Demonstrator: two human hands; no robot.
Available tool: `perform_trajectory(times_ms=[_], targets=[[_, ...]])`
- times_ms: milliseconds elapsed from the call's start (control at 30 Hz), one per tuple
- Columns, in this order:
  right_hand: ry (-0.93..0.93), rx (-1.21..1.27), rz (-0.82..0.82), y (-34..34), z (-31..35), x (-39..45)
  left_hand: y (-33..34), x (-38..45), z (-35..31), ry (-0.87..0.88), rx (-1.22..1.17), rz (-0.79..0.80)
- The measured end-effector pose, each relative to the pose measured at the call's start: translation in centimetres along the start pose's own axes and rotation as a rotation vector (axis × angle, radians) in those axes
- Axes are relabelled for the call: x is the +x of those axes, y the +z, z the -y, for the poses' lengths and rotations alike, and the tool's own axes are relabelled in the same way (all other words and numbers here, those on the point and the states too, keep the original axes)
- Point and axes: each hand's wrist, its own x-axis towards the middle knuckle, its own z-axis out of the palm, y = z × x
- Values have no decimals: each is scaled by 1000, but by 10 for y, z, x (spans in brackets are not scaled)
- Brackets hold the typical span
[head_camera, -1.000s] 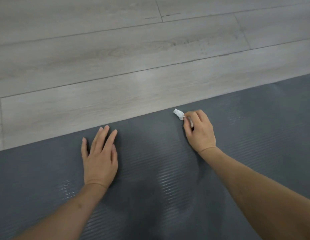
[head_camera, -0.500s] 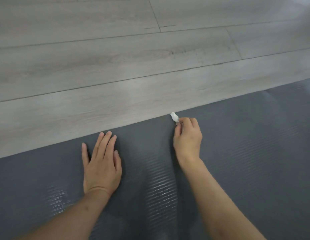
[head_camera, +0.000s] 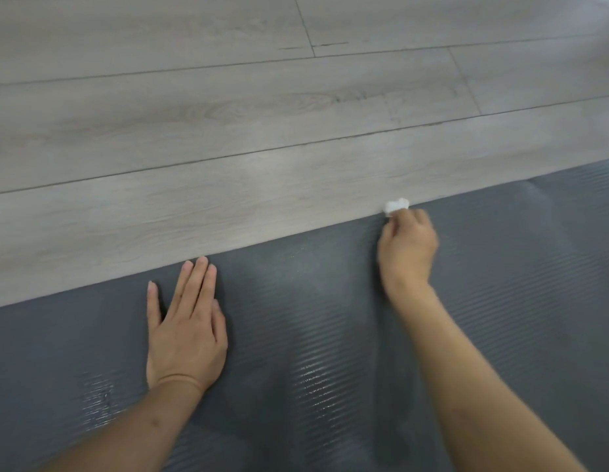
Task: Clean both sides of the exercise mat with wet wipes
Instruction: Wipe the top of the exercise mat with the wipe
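under both palms, dark exercise mat [head_camera: 500,301] spread flat on floor [head_camera: 228,131]. left hand [head_camera: 183,328] splayed wide, pinning. right hand [head_camera: 407,247] bunched round small wet wipe [head_camera: 395,206], scrubbing far edge. probably mid first side; next, sweeping sideways beyond right hand, firm pressure.

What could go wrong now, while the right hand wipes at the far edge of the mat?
1. The wet wipe is a small wad at the mat edge; it may slide onto the wooden floor.
2. Wet streaks shine near the left hand, which presses flat; it might slip there.
3. The right hand pinches only a little of the wipe, so coverage may be patchy.
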Motion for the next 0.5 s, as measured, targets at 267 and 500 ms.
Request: perform_trajectory(times_ms=[267, 500], targets=[[-534, 136, 303, 6, 60, -73, -1, 1, -1, -1, -19, -9], [25, -78, -19, -13, -13, 4, 0, 2, -2, 22, 1, -16]])
